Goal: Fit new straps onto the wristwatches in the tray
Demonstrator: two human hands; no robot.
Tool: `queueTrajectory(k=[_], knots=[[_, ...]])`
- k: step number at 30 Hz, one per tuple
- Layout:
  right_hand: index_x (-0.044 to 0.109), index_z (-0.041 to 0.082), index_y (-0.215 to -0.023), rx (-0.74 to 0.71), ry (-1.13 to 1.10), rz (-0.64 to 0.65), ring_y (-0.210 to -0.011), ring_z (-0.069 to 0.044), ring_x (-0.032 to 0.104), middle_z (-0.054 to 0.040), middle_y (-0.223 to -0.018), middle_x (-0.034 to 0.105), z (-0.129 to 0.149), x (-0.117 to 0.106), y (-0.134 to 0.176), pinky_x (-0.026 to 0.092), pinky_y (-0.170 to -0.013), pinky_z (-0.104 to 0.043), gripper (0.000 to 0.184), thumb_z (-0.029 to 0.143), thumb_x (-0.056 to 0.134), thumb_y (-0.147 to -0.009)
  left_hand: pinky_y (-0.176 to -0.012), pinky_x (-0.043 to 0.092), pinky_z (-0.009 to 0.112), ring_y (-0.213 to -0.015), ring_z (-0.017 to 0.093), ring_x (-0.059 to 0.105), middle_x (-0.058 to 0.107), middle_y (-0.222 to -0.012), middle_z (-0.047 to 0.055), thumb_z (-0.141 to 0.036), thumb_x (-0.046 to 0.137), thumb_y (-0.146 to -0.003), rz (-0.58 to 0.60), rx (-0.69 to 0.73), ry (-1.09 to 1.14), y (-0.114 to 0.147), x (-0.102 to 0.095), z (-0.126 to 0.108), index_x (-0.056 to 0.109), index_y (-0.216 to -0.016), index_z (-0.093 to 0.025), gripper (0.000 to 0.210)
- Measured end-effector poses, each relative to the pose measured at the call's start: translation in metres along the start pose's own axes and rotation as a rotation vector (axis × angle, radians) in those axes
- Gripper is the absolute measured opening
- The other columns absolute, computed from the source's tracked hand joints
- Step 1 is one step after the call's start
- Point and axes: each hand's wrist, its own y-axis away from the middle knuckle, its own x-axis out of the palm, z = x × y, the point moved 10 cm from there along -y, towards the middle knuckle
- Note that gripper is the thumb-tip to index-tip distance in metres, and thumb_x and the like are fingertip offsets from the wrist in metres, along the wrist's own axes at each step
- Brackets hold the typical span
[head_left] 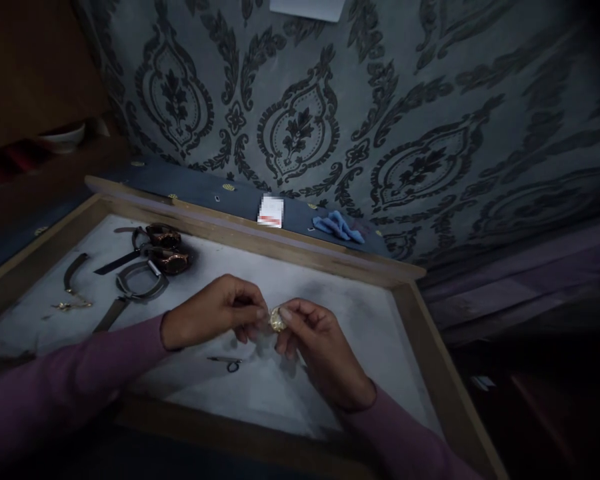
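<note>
My left hand (215, 313) and my right hand (315, 340) meet over the white surface of a wooden-framed tray (415, 313). Together they pinch a small round gold-coloured watch case (277, 321) between the fingertips. Both wrists come out of purple sleeves. A small dark metal tool with a ring end (229, 362) lies on the tray just below my left hand.
At the tray's far left lie brown watches (167, 248), loose straps (140, 280) and a thin gold chain (71, 303). Behind the tray, on a blue ledge, sit a blue cloth (339, 227) and a white packet (271, 211). Patterned wallpaper rises behind. A white bowl (63, 137) sits far left.
</note>
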Motion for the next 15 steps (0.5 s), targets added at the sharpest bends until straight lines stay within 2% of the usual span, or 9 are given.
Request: queueTrajectory(k=[4, 8, 10, 12, 15], knots=[[0.069, 0.015, -0.074, 0.024, -0.068, -0.126, -0.052, -0.007, 0.057, -0.0009, -0.069, 0.068, 0.0, -0.023, -0.005, 0.042, -0.046, -0.016, 0.026, 0.036, 0.082, -0.069, -0.056, 0.053, 0.023, -0.062, 0.013, 0.064, 0.067, -0.075, 0.003, -0.036, 0.064, -0.08, -0.253, 0.153, -0.106, 0.017, -0.051, -0.033, 0.063, -0.085, -0.013, 0.024], [0.071, 0.014, -0.082, 0.083, -0.065, -0.137, -0.057, -0.009, 0.058, -0.0015, -0.073, 0.068, -0.008, -0.033, -0.009, 0.042, -0.05, -0.018, 0.033, 0.036, 0.086, -0.062, -0.052, 0.049, 0.022, -0.058, 0.013, 0.061, 0.065, -0.071, 0.002, -0.034, 0.064, -0.08, -0.413, 0.168, -0.326, 0.048, -0.091, -0.04, 0.061, -0.089, -0.014, 0.022], [0.07, 0.014, -0.083, 0.098, -0.008, -0.135, -0.062, -0.011, 0.06, -0.0026, -0.075, 0.068, -0.013, -0.034, -0.011, 0.044, -0.053, -0.02, 0.035, 0.039, 0.085, -0.064, -0.052, 0.048, 0.022, -0.058, 0.013, 0.061, 0.065, -0.071, 0.002, -0.035, 0.063, -0.08, -0.49, 0.166, -0.441, 0.068, -0.109, -0.041, 0.061, -0.089, -0.014, 0.022], [0.069, 0.014, -0.08, 0.105, 0.051, -0.105, -0.058, -0.011, 0.057, -0.0016, -0.069, 0.066, -0.017, -0.03, -0.013, 0.041, -0.051, -0.021, 0.036, 0.043, 0.084, -0.064, -0.055, 0.049, 0.023, -0.06, 0.014, 0.06, 0.065, -0.071, 0.003, -0.038, 0.06, -0.081, -0.583, 0.162, -0.508, 0.091, -0.128, -0.042, 0.061, -0.09, -0.015, 0.025], [0.067, 0.016, -0.076, 0.064, 0.125, -0.044, -0.055, -0.013, 0.053, -0.0005, -0.061, 0.062, -0.016, -0.018, -0.015, 0.039, -0.049, -0.023, 0.034, 0.047, 0.08, -0.067, -0.053, 0.048, 0.024, -0.058, 0.015, 0.058, 0.065, -0.072, 0.003, -0.043, 0.058, -0.079, -0.804, 0.125, -0.607, 0.13, -0.165, -0.043, 0.06, -0.092, -0.015, 0.031]])
